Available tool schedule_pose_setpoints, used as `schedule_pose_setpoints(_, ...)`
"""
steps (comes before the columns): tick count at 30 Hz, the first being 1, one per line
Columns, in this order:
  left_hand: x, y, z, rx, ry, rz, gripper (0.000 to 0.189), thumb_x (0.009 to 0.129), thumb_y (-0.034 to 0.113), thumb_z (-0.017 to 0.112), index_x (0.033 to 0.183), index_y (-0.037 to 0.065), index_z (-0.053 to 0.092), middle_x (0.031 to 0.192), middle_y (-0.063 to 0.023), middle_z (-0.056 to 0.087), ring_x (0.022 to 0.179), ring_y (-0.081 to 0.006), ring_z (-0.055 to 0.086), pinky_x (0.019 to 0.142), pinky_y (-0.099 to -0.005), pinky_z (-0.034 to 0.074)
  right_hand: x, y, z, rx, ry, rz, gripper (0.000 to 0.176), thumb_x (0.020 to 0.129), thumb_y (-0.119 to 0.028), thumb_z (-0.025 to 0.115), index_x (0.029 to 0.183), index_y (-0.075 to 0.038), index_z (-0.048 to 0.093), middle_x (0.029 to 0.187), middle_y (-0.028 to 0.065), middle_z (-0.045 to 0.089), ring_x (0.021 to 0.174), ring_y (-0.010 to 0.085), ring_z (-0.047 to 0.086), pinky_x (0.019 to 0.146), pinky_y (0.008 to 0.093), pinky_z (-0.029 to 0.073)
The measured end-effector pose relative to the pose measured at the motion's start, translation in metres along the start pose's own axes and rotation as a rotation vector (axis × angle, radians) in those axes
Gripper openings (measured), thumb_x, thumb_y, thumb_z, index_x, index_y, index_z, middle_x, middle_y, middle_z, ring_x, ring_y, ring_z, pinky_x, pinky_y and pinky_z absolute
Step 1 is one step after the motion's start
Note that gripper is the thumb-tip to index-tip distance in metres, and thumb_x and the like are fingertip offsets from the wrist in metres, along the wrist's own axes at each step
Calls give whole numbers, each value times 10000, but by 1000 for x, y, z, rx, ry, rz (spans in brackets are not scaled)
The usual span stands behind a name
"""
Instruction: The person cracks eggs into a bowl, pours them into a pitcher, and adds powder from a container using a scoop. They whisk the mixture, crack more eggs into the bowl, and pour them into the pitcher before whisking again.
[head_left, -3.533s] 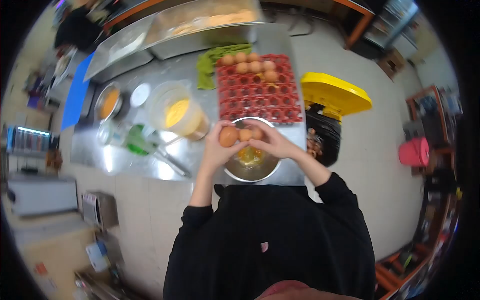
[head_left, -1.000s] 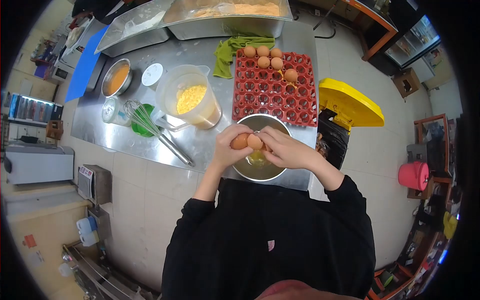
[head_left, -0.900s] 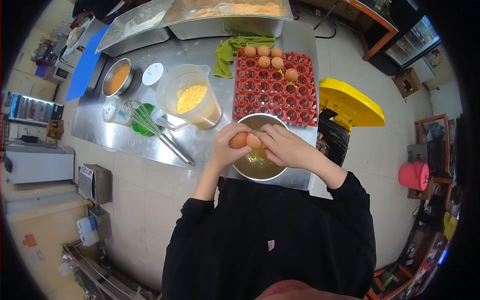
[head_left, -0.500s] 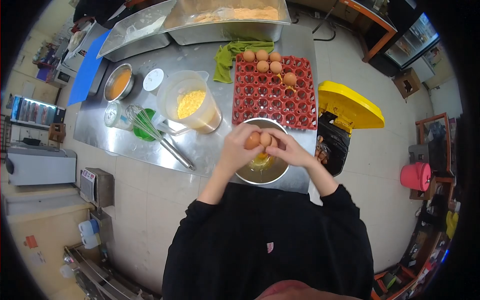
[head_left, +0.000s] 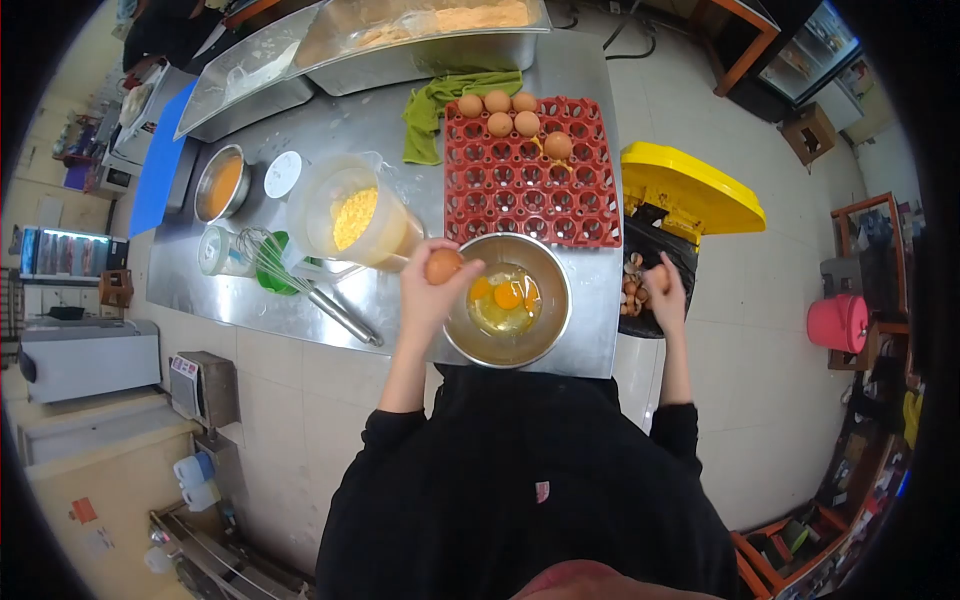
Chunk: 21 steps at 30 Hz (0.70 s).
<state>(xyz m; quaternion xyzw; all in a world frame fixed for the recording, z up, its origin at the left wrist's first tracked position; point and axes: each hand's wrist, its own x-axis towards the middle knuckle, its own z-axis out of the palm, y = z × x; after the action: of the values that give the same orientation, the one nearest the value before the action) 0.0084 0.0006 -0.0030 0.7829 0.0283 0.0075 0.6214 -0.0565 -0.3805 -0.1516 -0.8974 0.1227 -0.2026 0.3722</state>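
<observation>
My left hand (head_left: 424, 294) is closed around a brown egg (head_left: 443, 266) at the left rim of a steel mixing bowl (head_left: 556, 330). Inside the bowl lie cracked eggs (head_left: 508, 294) with whole yolks in clear white. Off to the right, my right hand (head_left: 672, 298) is over a black-lined bin (head_left: 680, 250), its fingers closed on a brown eggshell (head_left: 657, 278). Other broken shells (head_left: 633, 292) show in the bin. Just beyond the bowl stands a red egg tray (head_left: 532, 205), with several brown eggs (head_left: 499, 124) along its far side.
A whisk (head_left: 335, 312), a plastic pitcher (head_left: 402, 228) with yellow contents and a small bowl of orange liquid (head_left: 226, 186) stand on the left. Steel pans (head_left: 420, 62) and a green cloth (head_left: 424, 128) are at the back. The bin's yellow lid (head_left: 695, 190) is raised.
Both hands were together over the bowl; now they are apart. My right hand has moved right to the bin with shell, my left hand slightly left with an egg. The view has shifted.
</observation>
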Motion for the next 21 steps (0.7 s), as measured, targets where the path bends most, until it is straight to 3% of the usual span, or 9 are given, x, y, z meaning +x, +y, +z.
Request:
schedule_pose_setpoints(1, -1, -4, -6, 10, 8, -12, 309, 704, 106, 779, 925, 45, 572, 832, -30, 605, 772, -93, 570, 708, -232, 478, -3, 7, 5, -412, 44, -168, 372, 877, -275, 601, 1123, -14, 503, 1019, 137, 593, 850, 187, 621, 754, 311, 512)
schedule_pose_setpoints(2, 0, -7, -11, 17, 24, -17, 299, 710, 100, 772, 924, 41, 571, 824, -30, 604, 765, -93, 569, 705, -231, 477, -5, 14, 7, -471, 98, -191, 354, 860, -253, 625, 1096, -15, 511, 956, 131, 613, 789, 196, 619, 721, 307, 506)
schedule_pose_setpoints(6, -4, -19, -25, 18, 105, -43, 288, 715, 87, 762, 921, 31, 568, 803, -33, 601, 745, -93, 563, 686, -228, 472, 12, -108, -10, 263, -83, 305, 187, 810, -98, 646, 935, -1, 545, 822, 109, 597, 734, 179, 598, 639, 282, 487)
schedule_pose_setpoints(8, -8, -28, -25, 17, 130, -69, 288, 716, 84, 760, 922, 31, 566, 798, -30, 596, 734, -94, 558, 675, -226, 468, 10, -152, 5, 145, -96, -314, 85, 763, -38, 655, 776, -24, 572, 731, 83, 535, 657, 204, 555, 568, 307, 450)
schedule_pose_setpoints(10, -9, -35, -24, 17, 142, -86, 292, 714, 83, 761, 923, 32, 563, 793, -28, 589, 727, -94, 553, 666, -225, 466, 7, -185, 30, -40, -197, -632, 229, 720, -125, 700, 891, -48, 569, 862, 100, 539, 843, 285, 537, 738, 379, 424)
schedule_pose_setpoints(12, -12, -41, -21, 19, 142, -99, 299, 710, 84, 764, 922, 33, 559, 785, -25, 582, 724, -93, 548, 659, -225, 464, 10, -217, 58, -162, -316, -672, 454, 702, -174, 716, 1091, -60, 512, 1115, 133, 508, 1039, 302, 483, 830, 404, 385)
schedule_pose_setpoints(15, -12, -54, -19, 51, 146, -13, 309, 702, 106, 768, 908, 35, 549, 742, -32, 578, 682, -97, 542, 618, -238, 458, 25, -224, 106, -529, -246, -879, 702, 656, -253, 754, 1247, -92, 412, 1333, 150, 374, 1165, 311, 413, 891, 419, 363)
schedule_pose_setpoints(18, -12, -64, -19, 84, 184, 2, 322, 689, 122, 773, 906, 36, 551, 749, -41, 579, 698, -118, 547, 636, -260, 461, 26, -228, 116, -593, -431, -775, 920, 537, -352, 818, 1309, -127, 370, 1387, 139, 327, 1239, 306, 348, 971, 442, 300)
schedule_pose_setpoints(21, -12, -68, -21, 115, 171, 23, 314, 698, 78, 764, 922, 38, 547, 798, -24, 578, 730, -91, 549, 657, -235, 470, 23, -225, 123, -617, -423, -778, 912, 532, -374, 819, 1293, -133, 376, 1375, 137, 340, 1238, 299, 352, 970, 458, 298)
